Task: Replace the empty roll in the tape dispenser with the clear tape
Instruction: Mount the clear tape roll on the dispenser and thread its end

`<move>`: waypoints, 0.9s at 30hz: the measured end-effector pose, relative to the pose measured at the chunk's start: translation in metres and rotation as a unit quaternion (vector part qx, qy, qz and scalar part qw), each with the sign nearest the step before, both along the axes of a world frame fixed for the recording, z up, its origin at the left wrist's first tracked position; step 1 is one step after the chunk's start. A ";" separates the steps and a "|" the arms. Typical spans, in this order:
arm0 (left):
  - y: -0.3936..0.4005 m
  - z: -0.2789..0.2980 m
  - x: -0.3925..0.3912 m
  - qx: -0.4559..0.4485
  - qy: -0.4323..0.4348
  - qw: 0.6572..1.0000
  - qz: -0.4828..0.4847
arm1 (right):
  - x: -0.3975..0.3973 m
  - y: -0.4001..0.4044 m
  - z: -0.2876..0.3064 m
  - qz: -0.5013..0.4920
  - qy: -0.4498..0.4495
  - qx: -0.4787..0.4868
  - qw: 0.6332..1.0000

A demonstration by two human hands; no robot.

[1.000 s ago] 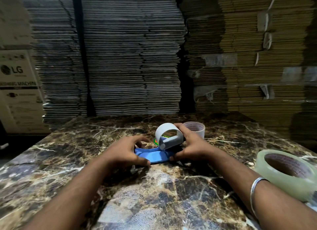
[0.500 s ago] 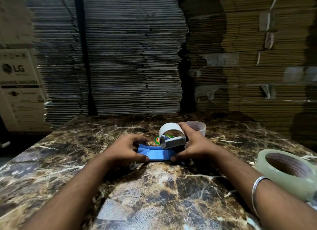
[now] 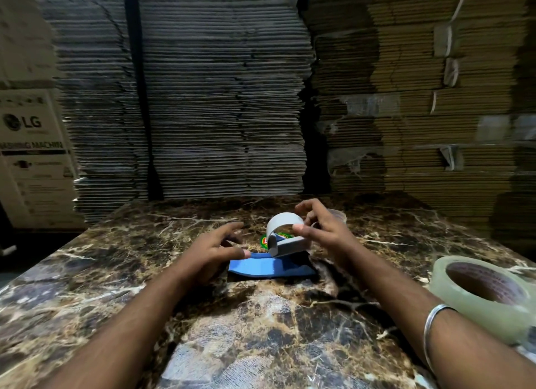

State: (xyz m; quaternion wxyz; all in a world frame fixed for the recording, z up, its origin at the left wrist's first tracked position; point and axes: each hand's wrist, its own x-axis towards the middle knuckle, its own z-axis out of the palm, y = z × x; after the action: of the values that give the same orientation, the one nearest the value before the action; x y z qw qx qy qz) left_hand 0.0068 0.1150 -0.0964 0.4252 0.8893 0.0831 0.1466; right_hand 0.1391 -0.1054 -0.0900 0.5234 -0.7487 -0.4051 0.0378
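Observation:
The tape dispenser [image 3: 269, 268] lies on the marble table [image 3: 116, 272], a flat blue base with a grey curved loop rising from it. My right hand [image 3: 322, 232] has its thumb on the front of the grey loop and fingers behind it, pinching it loosely. My left hand [image 3: 214, 249] hovers at the left end of the blue base, fingers spread and holding nothing. An empty pale roll core [image 3: 338, 214] stands just behind my right hand, mostly hidden. The full clear tape roll [image 3: 478, 293] lies flat at the table's right edge.
Tall stacks of flattened cardboard [image 3: 220, 98] rise right behind the table's far edge. A printed carton [image 3: 32, 156] stands at the left. A metal bangle [image 3: 435, 327] sits on my right wrist, close to the clear tape roll.
My left hand has let go of the blue base and opened its fingers. My right hand has shifted up from the base onto the grey loop.

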 end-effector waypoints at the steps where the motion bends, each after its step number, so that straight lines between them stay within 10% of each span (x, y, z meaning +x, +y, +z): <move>1: 0.000 0.000 0.000 0.002 -0.018 1.000 0.013 | 0.000 -0.001 0.001 -0.013 -0.008 0.023 1.000; 14: -0.074 0.037 0.009 0.100 -0.280 0.950 0.099 | -0.004 -0.001 0.005 -0.179 -0.130 0.117 0.968; 27: -0.178 0.029 0.045 -0.017 -0.354 0.930 0.098 | 0.001 -0.017 0.020 -0.319 -0.211 0.266 0.885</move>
State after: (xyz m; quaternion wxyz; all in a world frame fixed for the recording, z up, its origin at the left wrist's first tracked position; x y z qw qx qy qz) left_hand 0.0523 -0.0629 -0.0672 0.4254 0.7595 0.0164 0.4919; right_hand 0.1405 -0.1221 -0.0702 0.5886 -0.6604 -0.2407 -0.3993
